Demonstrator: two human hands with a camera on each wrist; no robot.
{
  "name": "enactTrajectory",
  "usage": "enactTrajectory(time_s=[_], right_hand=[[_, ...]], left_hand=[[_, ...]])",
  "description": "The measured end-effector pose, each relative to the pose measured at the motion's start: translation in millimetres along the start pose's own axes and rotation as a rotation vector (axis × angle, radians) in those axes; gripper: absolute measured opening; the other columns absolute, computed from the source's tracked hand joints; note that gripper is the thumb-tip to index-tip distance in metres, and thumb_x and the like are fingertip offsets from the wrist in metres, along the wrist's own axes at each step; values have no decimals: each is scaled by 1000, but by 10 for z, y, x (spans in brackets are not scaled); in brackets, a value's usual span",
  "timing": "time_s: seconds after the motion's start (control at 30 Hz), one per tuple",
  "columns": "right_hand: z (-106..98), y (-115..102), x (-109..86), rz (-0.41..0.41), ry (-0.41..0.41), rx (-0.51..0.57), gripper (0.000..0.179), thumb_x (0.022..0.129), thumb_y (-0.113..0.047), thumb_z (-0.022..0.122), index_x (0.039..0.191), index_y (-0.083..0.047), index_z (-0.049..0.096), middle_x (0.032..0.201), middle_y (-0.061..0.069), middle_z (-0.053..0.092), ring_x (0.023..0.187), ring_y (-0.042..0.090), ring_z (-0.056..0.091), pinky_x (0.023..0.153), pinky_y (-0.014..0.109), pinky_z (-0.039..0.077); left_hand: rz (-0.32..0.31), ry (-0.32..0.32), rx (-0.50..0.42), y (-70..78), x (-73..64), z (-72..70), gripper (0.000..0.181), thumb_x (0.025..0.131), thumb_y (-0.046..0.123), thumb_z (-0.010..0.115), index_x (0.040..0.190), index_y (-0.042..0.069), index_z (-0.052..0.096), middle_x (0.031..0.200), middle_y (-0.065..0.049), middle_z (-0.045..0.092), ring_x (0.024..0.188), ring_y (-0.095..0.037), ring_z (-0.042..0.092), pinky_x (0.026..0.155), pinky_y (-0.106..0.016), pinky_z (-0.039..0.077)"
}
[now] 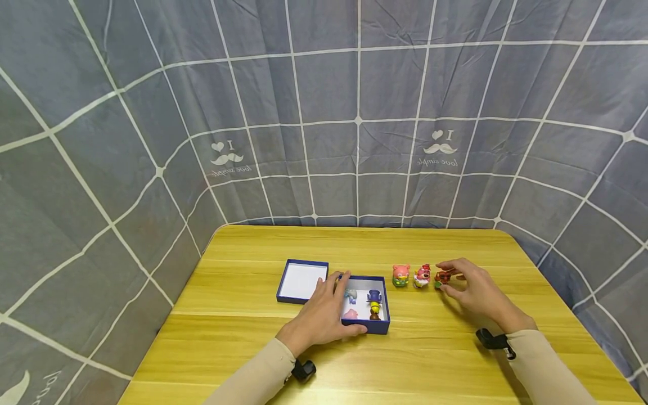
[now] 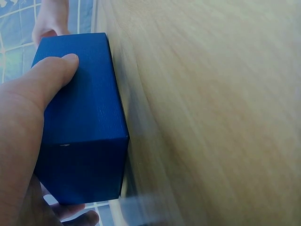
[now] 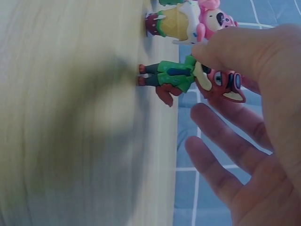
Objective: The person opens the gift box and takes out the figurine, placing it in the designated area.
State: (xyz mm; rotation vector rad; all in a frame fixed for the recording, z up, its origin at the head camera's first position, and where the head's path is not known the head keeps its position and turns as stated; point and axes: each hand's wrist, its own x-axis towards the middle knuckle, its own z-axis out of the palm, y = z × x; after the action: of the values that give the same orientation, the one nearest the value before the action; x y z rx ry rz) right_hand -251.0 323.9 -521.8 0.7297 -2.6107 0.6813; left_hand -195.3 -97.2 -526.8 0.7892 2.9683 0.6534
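Observation:
My left hand (image 1: 329, 312) grips a small blue box (image 1: 387, 306) by its left end, thumb flat on the near wall and fingers over the far side. Inside the white-lined box lie a figurine in blue and yellow (image 1: 374, 301), a grey-blue figurine (image 1: 351, 296) and a pink one (image 1: 351, 314). On the right, my right hand (image 1: 473, 287) pinches a fox figurine (image 3: 176, 73) in a green jacket by its head, between thumb and index finger. The fox's feet are at the tabletop; its other fingers hang spread.
Left of the box lies its lid (image 1: 298, 281), white inside up, partly behind my left hand. Two pink figurines stand in a row beside the fox: a pink bear-like one (image 1: 401, 275) and one with a cone-shaped body (image 3: 176, 23). A grey checked curtain (image 1: 324, 140) surrounds the wooden table (image 1: 243, 337).

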Motion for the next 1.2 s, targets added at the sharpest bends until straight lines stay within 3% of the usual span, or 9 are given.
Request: enactTrajectory(time_s=[0.4, 0.7, 1.0, 1.1, 1.2], right_hand=[[-74, -100, 54, -92, 143, -58, 61, 85, -1, 102, 141, -5, 79, 127, 15, 79, 113, 35, 77, 90, 53, 65], [-112, -240, 135, -136, 199, -64, 64, 83, 0, 103, 141, -7, 78, 131, 14, 78, 120, 36, 75, 96, 40, 57], [-161, -478, 269, -239, 211, -57, 61, 80, 4, 101, 136, -4, 79, 129, 16, 78, 119, 36, 74, 110, 12, 46], [-164, -568, 309, -258, 191, -62, 59, 82, 2, 101, 136, -6, 80, 128, 13, 79, 117, 34, 76, 104, 20, 54], [-152, -660, 347, -279, 158, -63, 59, 83, 0, 101, 137, -7, 80, 128, 11, 79, 114, 30, 77, 93, 36, 63]], left_hand=[[6, 4, 8, -16, 9, 10, 131, 95, 78, 83, 186, 7, 22, 187, -25, 32, 175, -43, 39, 147, -67, 25], [-6, -12, 4, -3, -3, 12, 132, 96, 79, 82, 187, 7, 20, 188, -24, 31, 177, -42, 36, 149, -66, 22], [11, 2, 10, -18, 9, 8, 131, 96, 79, 82, 187, 7, 21, 188, -25, 32, 176, -42, 37, 148, -67, 25], [10, 0, 7, -22, 12, 6, 132, 96, 79, 82, 187, 7, 20, 188, -24, 31, 176, -42, 37, 148, -66, 25], [8, -2, 4, -23, 8, 2, 132, 96, 79, 82, 187, 8, 20, 188, -24, 31, 176, -42, 37, 148, -66, 25]])
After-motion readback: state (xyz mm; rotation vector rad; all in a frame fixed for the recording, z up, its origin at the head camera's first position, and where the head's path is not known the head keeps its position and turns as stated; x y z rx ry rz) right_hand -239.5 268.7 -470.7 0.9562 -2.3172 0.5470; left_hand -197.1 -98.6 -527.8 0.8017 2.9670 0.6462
